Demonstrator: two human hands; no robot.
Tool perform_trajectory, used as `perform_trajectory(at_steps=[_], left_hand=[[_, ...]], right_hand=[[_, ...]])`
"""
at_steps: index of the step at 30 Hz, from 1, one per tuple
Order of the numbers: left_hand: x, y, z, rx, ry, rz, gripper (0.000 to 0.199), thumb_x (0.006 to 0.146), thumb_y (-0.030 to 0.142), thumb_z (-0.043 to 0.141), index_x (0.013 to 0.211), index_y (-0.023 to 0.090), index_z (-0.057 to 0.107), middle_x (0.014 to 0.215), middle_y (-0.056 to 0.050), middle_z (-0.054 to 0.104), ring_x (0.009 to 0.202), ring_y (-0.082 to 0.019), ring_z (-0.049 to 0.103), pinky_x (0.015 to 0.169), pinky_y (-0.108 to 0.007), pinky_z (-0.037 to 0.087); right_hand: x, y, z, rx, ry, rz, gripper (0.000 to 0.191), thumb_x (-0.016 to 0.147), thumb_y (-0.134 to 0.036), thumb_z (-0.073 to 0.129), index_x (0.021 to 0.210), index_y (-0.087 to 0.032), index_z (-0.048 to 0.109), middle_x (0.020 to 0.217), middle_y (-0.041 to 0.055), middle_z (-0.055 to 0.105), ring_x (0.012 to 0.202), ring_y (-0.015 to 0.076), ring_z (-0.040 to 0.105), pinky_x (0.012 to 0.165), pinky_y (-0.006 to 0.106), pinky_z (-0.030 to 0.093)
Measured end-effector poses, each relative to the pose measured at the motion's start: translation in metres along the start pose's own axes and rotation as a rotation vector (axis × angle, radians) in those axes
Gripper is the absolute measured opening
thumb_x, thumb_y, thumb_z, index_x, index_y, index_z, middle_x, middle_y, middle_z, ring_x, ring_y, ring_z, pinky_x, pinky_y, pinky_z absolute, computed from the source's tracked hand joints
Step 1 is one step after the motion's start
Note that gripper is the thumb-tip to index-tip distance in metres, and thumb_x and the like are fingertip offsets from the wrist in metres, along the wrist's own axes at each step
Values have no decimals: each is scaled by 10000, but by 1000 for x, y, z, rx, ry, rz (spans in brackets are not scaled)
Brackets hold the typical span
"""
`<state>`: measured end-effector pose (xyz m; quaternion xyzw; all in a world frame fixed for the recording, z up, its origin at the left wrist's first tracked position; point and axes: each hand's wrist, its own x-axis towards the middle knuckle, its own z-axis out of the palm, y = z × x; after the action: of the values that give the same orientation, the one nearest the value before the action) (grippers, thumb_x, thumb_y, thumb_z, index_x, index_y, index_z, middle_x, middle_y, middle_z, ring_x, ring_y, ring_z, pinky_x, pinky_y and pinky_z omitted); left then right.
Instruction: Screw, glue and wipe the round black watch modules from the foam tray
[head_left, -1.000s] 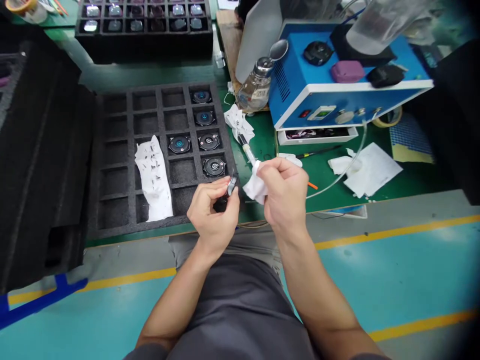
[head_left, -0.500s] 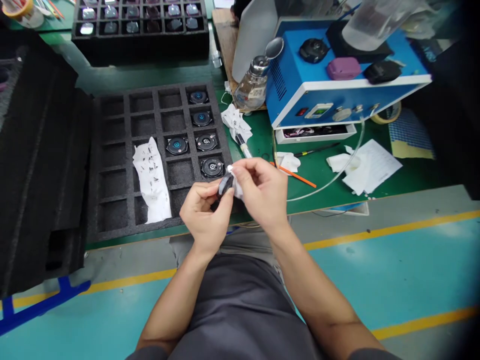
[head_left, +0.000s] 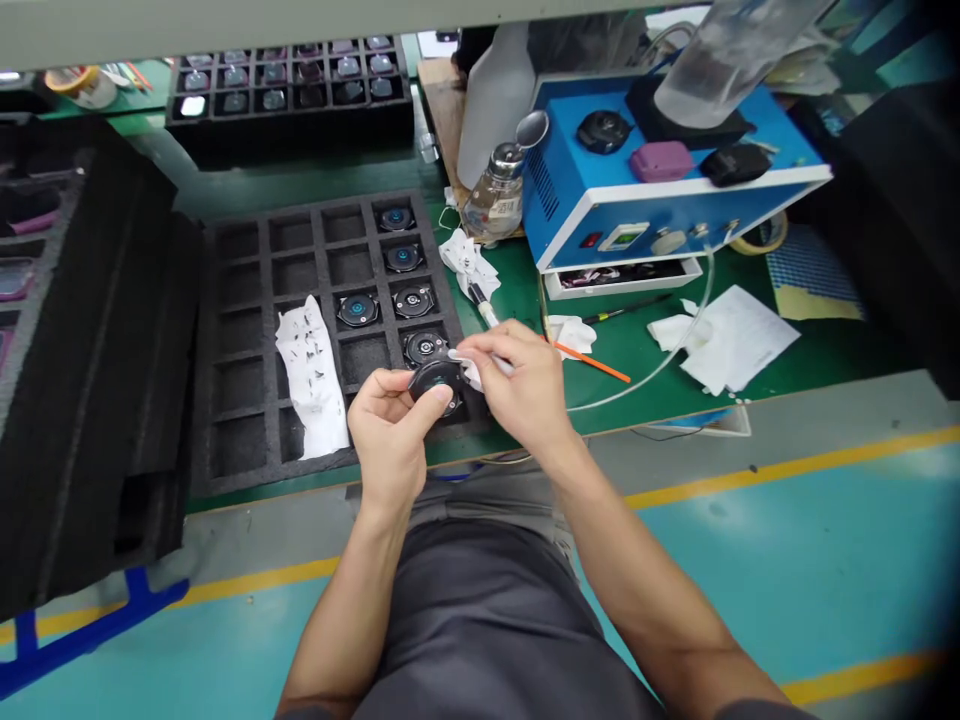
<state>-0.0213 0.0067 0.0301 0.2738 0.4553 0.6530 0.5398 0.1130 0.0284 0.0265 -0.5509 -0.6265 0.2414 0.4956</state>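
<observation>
My left hand (head_left: pixel 394 425) is closed on a round black watch body (head_left: pixel 435 380), its thumb lying across the face. Close on the right, my right hand (head_left: pixel 517 385) pinches a small white cloth (head_left: pixel 471 372) at the watch's upper right rim. Behind both hands lies a black foam tray (head_left: pixel 229 391) with square compartments; several similar round watch bodies (head_left: pixel 403 257) sit in its right columns. A white strip of tissue (head_left: pixel 311 380) with small dark bits on it rests across the tray's middle.
A blue machine (head_left: pixel 585 200) with a clear tube stands at the back right, beside a glass bottle (head_left: pixel 495 200). An orange stick (head_left: pixel 592 361) and white papers (head_left: pixel 739 340) lie on the green table. Stacked black foam (head_left: pixel 82 400) rises at left, and another filled tray (head_left: pixel 285 125) stands behind.
The watch body has turned so that its round face shows more. The cloth in my right hand now meets its upper rim. The whole view has shifted slightly.
</observation>
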Motion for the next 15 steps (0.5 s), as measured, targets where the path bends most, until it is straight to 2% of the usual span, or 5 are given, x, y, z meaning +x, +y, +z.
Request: perform_trajectory(at_steps=[3, 6, 9, 11, 15], left_hand=[[1, 7, -1, -78, -7, -109, 409, 570, 209, 951, 820, 173, 629, 753, 8, 730, 665, -115, 686, 649, -243, 572], [3, 7, 0, -66, -18, -107, 402, 587, 220, 949, 839, 172, 638, 769, 1, 734, 682, -110, 685, 661, -237, 569], [5, 2, 1, -45, -14, -50, 414, 569, 211, 960, 820, 174, 632, 730, 26, 708, 648, -82, 663, 648, -201, 551], [5, 0, 0, -47, 7, -11, 415, 554, 197, 963, 798, 175, 627, 715, 41, 695, 637, -70, 658, 648, -183, 546], [5, 1, -4, -78, 21, -54, 407, 579, 215, 948, 814, 186, 617, 770, 20, 726, 671, -102, 692, 689, -240, 593]], right_hand=[[-1, 11, -9, 25, 20, 88, 101, 902, -224, 698, 827, -213, 765, 816, 13, 725, 785, 160, 666, 743, 308, 508], [-1, -4, -14, 57, 100, 64, 95, 916, -256, 695, 867, -218, 767, 837, 14, 729, 802, 160, 668, 738, 301, 516], [1, -25, -4, 76, 72, -11, 57, 896, -255, 726, 910, -244, 780, 903, 19, 731, 859, 166, 682, 777, 308, 543], [1, -30, 6, 85, 33, -39, 69, 897, -240, 724, 930, -247, 785, 932, 25, 741, 891, 170, 690, 806, 316, 550], [-6, -17, 12, -87, 68, -53, 149, 952, -236, 638, 900, -234, 777, 861, 31, 754, 845, 188, 662, 792, 350, 523]])
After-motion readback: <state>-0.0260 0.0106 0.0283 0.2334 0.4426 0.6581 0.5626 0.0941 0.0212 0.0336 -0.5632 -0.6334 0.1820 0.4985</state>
